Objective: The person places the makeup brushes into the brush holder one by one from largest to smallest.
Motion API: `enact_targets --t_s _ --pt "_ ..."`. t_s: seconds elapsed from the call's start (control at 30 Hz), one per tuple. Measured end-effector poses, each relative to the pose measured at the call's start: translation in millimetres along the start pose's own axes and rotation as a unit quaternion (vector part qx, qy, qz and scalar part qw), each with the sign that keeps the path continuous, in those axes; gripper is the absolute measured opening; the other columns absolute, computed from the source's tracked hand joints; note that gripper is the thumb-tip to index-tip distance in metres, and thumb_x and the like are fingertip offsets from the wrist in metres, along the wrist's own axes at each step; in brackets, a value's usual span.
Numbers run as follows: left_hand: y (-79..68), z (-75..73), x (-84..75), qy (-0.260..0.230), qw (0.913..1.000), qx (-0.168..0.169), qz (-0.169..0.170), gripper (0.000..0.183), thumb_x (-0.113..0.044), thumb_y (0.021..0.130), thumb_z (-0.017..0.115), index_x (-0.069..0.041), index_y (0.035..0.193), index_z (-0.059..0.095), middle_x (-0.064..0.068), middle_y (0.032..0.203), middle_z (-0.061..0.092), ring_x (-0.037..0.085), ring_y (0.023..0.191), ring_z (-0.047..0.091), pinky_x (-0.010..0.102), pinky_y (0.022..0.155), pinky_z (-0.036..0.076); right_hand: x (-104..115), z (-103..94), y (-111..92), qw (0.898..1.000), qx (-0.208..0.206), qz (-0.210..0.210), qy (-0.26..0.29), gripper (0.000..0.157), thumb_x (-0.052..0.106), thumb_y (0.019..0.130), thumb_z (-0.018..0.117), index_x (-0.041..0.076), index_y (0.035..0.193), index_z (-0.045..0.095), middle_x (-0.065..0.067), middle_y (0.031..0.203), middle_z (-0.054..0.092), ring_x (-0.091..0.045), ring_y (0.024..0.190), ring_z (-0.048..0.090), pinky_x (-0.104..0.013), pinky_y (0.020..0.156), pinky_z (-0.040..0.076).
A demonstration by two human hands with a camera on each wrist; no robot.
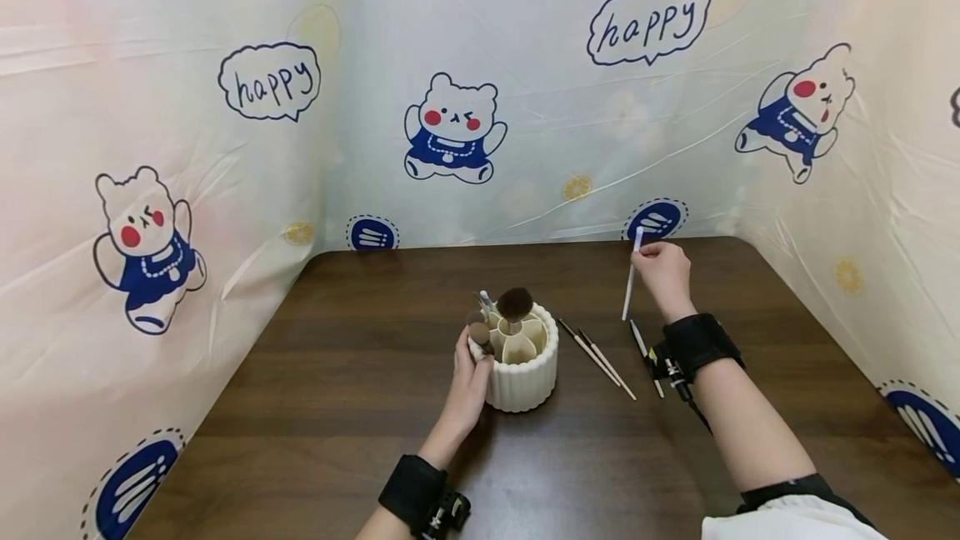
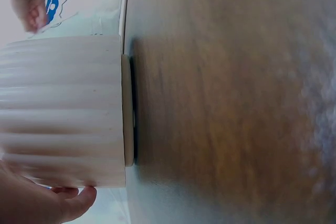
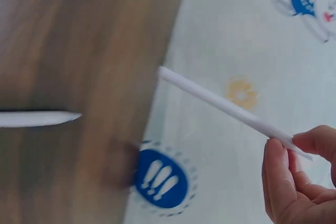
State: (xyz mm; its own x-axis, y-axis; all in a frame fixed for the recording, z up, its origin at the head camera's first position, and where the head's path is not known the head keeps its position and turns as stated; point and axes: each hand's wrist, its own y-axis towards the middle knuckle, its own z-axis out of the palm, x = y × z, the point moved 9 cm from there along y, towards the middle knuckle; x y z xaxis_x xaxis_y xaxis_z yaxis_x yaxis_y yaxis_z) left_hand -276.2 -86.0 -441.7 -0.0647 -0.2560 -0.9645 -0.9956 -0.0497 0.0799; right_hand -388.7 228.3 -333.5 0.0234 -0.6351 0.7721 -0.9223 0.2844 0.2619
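A cream ribbed brush holder point(image 1: 522, 386) with inner compartments stands on the table. My left hand point(image 1: 467, 386) grips its left side, and the thumb point(image 2: 81, 203) and part of the hand show against the ribs in the left wrist view. A large dark fluffy makeup brush point(image 1: 515, 304) and a smaller round-headed brush point(image 1: 481, 335) stick up from the holder. Over the table's far right part, my right hand point(image 1: 666, 273) pinches a slim white stick point(image 3: 220, 103) near one end between thumb and fingers. The stick slants, its rounded end pointing away from the hand.
Two thin brushes point(image 1: 600, 359) lie side by side right of the holder. Closer to the right wrist lies a slender white pointed stick point(image 1: 639, 340). A printed cloth point(image 1: 525, 40) with bears hangs behind the table point(image 1: 360, 373) and along both sides.
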Motion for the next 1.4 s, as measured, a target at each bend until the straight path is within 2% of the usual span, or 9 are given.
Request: enact_targets --t_s 0.1,0.23,0.47,0.67,0.9,1.17,1.4 --pt "-0.3 -0.2 -0.1 0.0 1.0 -0.001 -0.001 0.07 -0.023 0.092 0.04 -0.004 0.152 0.008 0.025 0.157 0.01 0.039 0.145 0.013 0.057 0.115 0.019 19.2 -0.4 -1.7 1.0 -0.007 -0.015 0.02 0.027 0.015 0.086 0.059 -0.005 0.099 0.071 -0.023 0.097 0.071 -0.009 0.067 0.056 -0.016 0.06 0.038" --pt "-0.8 0.3 0.4 0.002 1.0 0.001 -0.003 0.069 -0.023 0.093 0.04 -0.004 0.152 0.008 0.024 0.157 0.009 0.039 0.145 0.013 0.058 0.115 0.019 42.1 6.7 -7.9 0.997 0.02 -0.027 0.073 0.029 0.014 0.089 0.058 -0.005 0.108 0.069 -0.024 0.102 0.07 0.005 0.062 0.052 -0.008 0.059 0.041" --pt "0.1 0.6 0.4 0.005 1.0 0.007 -0.004 0.071 -0.023 0.094 0.041 -0.004 0.152 0.006 0.025 0.157 0.006 0.042 0.145 0.011 0.06 0.114 0.018 81.8 20.8 -24.2 0.983 0.066 -0.058 0.159 0.028 0.011 0.09 0.059 -0.008 0.109 0.067 -0.027 0.104 0.068 0.008 0.064 0.056 -0.007 0.062 0.048" --pt "0.3 0.5 1.3 -0.001 1.0 0.004 -0.004 0.07 -0.022 0.094 0.04 -0.004 0.152 0.007 0.024 0.157 0.007 0.04 0.146 0.011 0.058 0.115 0.017 104.5 36.6 -38.3 0.976 0.101 -0.073 0.181 0.027 0.012 0.09 0.06 -0.008 0.107 0.066 -0.026 0.102 0.069 0.004 0.067 0.058 -0.01 0.064 0.05" --pt "-0.1 0.6 0.7 -0.004 1.0 0.008 -0.002 0.07 -0.022 0.094 0.041 -0.004 0.152 0.006 0.024 0.158 0.006 0.04 0.146 0.01 0.059 0.114 0.018 113.5 56.0 -51.5 0.976 0.13 -0.085 0.151 0.021 0.012 0.087 0.062 -0.004 0.099 0.069 -0.02 0.093 0.071 -0.001 0.068 0.056 -0.015 0.063 0.045" --pt "-0.7 -0.1 -0.3 0.001 0.9999 0.012 -0.001 0.07 -0.024 0.094 0.041 -0.006 0.153 0.006 0.024 0.158 0.005 0.04 0.146 0.011 0.059 0.114 0.019 110.0 78.7 -62.5 0.977 0.16 -0.1 0.098 0.017 0.011 0.083 0.064 -0.003 0.092 0.069 -0.017 0.088 0.071 -0.02 0.076 0.062 -0.02 0.064 0.044" --pt "-1.9 -0.1 -1.6 -0.004 0.9999 0.012 0.003 0.069 -0.023 0.095 0.042 -0.007 0.153 0.007 0.023 0.158 0.007 0.039 0.145 0.014 0.058 0.114 0.02 99.7 98.1 -69.6 0.974 0.195 -0.094 0.06 0.014 0.009 0.081 0.065 -0.003 0.088 0.069 -0.016 0.084 0.072 -0.019 0.072 0.063 -0.021 0.063 0.044"
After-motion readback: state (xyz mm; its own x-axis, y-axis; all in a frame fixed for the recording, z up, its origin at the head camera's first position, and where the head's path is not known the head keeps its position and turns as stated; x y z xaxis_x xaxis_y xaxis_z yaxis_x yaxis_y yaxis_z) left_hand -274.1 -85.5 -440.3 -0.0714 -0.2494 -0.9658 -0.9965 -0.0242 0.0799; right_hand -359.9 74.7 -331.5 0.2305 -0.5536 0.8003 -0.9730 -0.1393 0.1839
